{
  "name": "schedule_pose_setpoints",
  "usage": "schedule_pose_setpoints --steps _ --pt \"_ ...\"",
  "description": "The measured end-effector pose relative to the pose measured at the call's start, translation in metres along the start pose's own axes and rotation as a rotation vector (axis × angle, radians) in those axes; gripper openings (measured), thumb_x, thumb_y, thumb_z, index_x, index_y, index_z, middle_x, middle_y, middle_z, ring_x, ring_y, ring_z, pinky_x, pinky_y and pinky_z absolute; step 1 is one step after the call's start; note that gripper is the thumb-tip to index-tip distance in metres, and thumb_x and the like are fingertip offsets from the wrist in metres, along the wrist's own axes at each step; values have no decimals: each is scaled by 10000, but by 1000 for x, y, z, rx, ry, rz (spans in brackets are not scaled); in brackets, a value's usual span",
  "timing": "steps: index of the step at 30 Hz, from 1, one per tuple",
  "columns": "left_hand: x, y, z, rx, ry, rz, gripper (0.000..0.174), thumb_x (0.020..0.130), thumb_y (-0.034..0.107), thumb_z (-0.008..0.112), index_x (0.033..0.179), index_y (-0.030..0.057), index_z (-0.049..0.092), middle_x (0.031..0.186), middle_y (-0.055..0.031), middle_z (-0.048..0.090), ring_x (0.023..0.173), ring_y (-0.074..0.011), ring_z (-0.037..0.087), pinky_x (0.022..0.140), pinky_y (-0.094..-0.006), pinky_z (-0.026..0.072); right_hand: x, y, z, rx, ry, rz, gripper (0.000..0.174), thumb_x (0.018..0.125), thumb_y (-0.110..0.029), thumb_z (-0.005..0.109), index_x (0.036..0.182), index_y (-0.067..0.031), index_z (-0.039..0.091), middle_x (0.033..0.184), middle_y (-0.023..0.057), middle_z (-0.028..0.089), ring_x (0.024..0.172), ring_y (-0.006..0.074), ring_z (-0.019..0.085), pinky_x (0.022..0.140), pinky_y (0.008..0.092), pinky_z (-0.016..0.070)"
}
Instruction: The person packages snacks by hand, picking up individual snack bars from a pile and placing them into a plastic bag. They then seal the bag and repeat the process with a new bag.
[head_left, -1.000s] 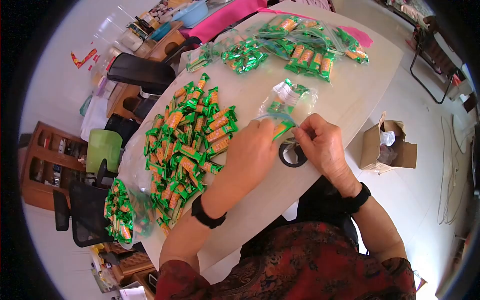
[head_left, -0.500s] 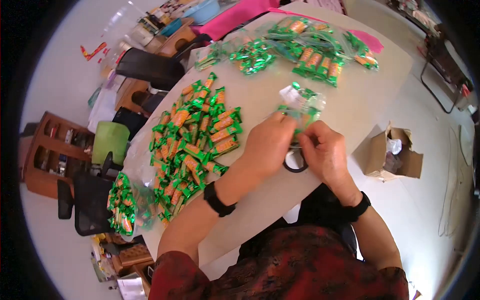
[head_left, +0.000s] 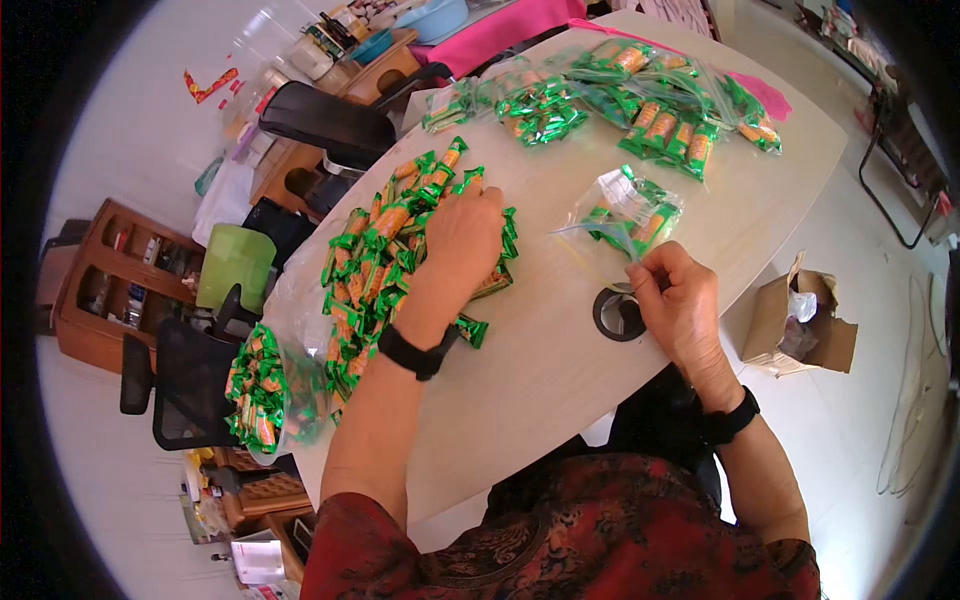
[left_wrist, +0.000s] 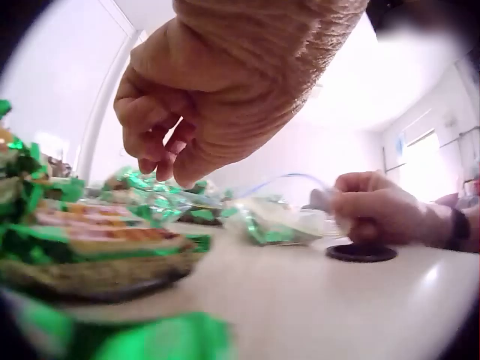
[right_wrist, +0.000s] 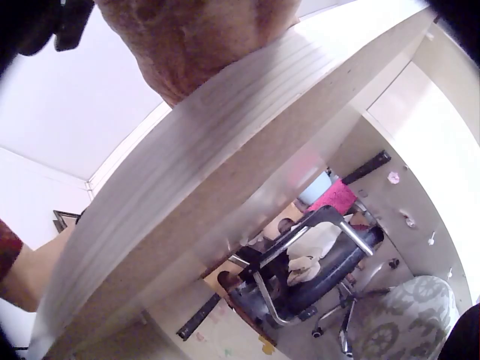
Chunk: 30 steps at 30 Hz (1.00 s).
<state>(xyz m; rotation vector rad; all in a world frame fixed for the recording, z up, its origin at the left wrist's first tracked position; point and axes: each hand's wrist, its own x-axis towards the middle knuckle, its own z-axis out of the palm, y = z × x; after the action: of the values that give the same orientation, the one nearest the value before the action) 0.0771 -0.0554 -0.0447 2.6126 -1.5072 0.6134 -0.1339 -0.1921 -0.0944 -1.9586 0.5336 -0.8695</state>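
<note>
My left hand (head_left: 465, 240) is over a pile of green-and-orange wrapped snack packets (head_left: 370, 275). In the left wrist view its fingers hang loosely bent above the packets, with nothing visible between them. My right hand (head_left: 685, 305) pinches the near edge of a clear zip bag (head_left: 635, 205) between thumb and fingers. Several green packets and a white label show in that bag, which lies on the table with its mouth toward me. A black ring (head_left: 601, 315) lies flat beside my right hand. The right wrist view shows only part of that hand, its fingers hidden.
Clear bags (head_left: 670, 130) filled with the same packets lie at the far side of the table (head_left: 530, 370). Another full bag (head_left: 258, 390) is at the left edge. An open cardboard box (head_left: 770, 330) stands on the floor to the right, and black chairs (head_left: 195, 385) stand on the left.
My left hand has let go of the zip bag and moved left over the packet pile. The right hand still pinches the bag's edge.
</note>
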Motion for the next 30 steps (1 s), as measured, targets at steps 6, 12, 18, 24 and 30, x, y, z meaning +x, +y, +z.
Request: schedule_pose_setpoints --steps 6,12,18,24,30 --pt "8 -5 5 14 -240 78 107 804 77 537 870 22 601 877 -206 638 831 -363 642 673 -477 505 -1 -2 -1 -52 7 0 145 785 -96 704 779 -20 580 648 141 625 584 287 624 550 360 496" --pt "11 -12 -2 -105 -226 57 165 738 106 612 888 36 603 838 -176 611 844 -368 610 708 -472 485 -1 2 2 -39 34 -48 149 785 -98 705 773 -22 577 643 134 622 579 290 621 548 359 495" --pt "5 -21 -26 -388 19 31 154 745 93 657 857 9 591 825 -158 597 701 -289 593 634 -368 479 -1 -2 0 -17 45 -31 146 791 -95 701 783 -17 579 649 138 623 584 280 627 548 355 496" --pt "-31 12 -68 -679 189 -69 21 845 -15 585 854 1 575 827 -71 587 633 -110 573 563 -227 451 -1 0 1 16 66 26 135 793 -81 688 793 -5 576 663 141 630 589 264 636 565 344 511" --pt "-58 58 -62 -981 62 58 70 839 -55 584 862 6 560 865 -75 586 650 -120 582 579 -252 476 -2 -4 0 16 114 1 80 781 -38 646 801 -4 576 665 136 627 595 254 641 564 340 518"
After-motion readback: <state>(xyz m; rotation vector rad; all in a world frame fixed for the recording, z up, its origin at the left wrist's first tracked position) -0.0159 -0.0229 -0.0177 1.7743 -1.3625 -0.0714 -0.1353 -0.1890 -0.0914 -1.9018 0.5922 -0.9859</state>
